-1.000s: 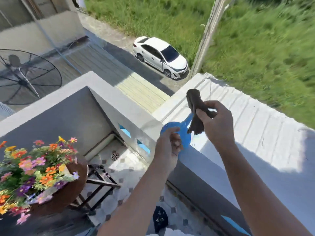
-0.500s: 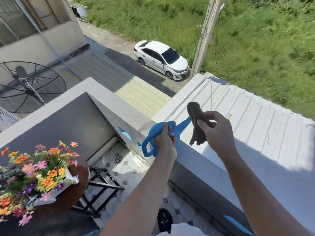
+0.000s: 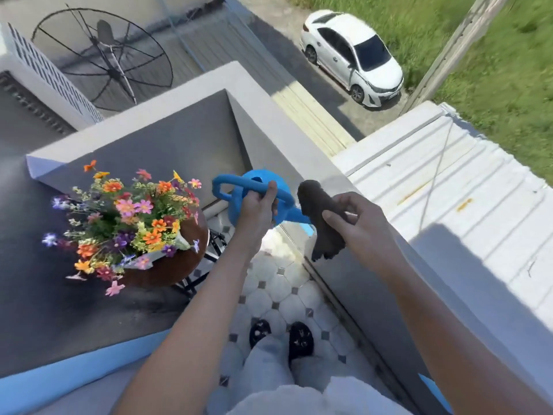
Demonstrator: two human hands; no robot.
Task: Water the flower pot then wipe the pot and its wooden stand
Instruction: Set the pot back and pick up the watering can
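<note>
A blue watering can (image 3: pixel 257 187) hangs over the balcony floor, held by its handle in my left hand (image 3: pixel 258 211). Its spout points right, behind a dark brown cloth (image 3: pixel 321 223) gripped in my right hand (image 3: pixel 359 226). To the left, colourful flowers (image 3: pixel 131 217) fill a white pot (image 3: pixel 176 244) that sits on a round brown wooden stand top (image 3: pixel 170 271). Black folding legs (image 3: pixel 215 244) show under the stand. The can is right of the flowers, not touching them.
Grey balcony parapet walls (image 3: pixel 299 139) enclose a narrow tiled floor (image 3: pixel 278 298) where my feet in dark slippers (image 3: pixel 281 336) stand. A white metal roof (image 3: pixel 449 181) lies beyond the right wall. A satellite dish and a parked white car (image 3: pixel 353 55) are below.
My left hand lifted the watering can off the parapet ledge and carried it left toward the flowers. The view tilted down and left. My right hand kept hold of the cloth.
</note>
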